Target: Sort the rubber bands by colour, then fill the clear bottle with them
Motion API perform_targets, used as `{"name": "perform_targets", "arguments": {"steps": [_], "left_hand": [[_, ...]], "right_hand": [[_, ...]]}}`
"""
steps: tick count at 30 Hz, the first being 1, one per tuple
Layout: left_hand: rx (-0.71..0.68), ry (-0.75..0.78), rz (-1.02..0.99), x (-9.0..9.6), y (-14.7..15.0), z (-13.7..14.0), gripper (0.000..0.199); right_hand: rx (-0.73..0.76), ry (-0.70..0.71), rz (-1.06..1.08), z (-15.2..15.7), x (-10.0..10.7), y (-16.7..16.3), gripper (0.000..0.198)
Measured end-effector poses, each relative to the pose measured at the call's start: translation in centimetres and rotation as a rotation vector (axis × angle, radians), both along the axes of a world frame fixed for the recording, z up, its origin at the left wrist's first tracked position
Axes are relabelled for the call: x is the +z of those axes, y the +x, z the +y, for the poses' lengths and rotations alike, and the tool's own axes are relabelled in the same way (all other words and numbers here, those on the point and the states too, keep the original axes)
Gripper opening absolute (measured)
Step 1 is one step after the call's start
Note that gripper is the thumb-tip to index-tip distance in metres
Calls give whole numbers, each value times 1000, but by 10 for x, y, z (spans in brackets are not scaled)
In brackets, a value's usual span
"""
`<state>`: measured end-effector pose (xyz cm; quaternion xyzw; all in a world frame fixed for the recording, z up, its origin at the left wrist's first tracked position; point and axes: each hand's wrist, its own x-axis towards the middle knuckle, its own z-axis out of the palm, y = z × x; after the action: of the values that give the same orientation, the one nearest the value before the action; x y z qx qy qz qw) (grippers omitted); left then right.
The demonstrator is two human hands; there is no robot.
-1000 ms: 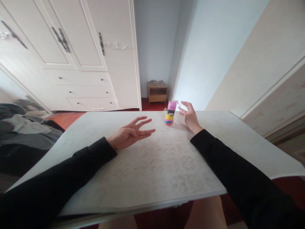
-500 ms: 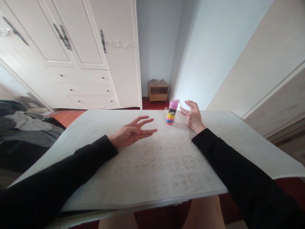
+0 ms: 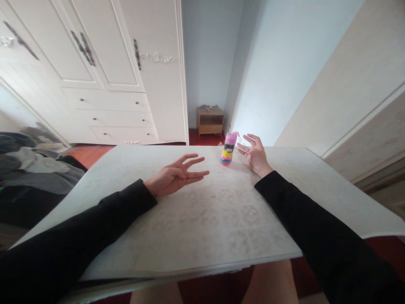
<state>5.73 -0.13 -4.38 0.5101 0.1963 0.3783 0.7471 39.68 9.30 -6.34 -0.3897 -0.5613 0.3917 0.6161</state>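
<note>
A small bottle-shaped container (image 3: 228, 148) stands upright near the far edge of the white table (image 3: 202, 236). It has a pink top with a cord loop, then black, yellow, pink and blue bands; exactly what it is, I cannot tell. Just right of it is my right hand (image 3: 257, 156), fingers spread and curved toward it, apparently near the cord and a small pale tag but holding nothing. My left hand (image 3: 174, 175) hovers over the table to the left of the container, its fingers stretched apart and nothing in them.
A white wardrobe (image 3: 114, 76) with drawers stands behind the table on the left. Beyond the far edge is a small wooden nightstand (image 3: 210, 122) with cloth on top. Clothes (image 3: 34, 173) are heaped at the left. A pale blue wall rises at the right.
My right hand has shifted very slightly left, toward the container. My left hand and the container look practically unmoved.
</note>
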Motion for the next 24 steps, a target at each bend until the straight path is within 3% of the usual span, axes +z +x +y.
{"name": "perform_targets", "arguments": {"steps": [13,24], "left_hand": [[6,-20,-9,-2,0,0,76],[-26,-22,-32,-6,-1,2,77]], "right_hand": [[175,-29,80,-11,19,8,90],[299,-58,173,-25,31,2,83]]}}
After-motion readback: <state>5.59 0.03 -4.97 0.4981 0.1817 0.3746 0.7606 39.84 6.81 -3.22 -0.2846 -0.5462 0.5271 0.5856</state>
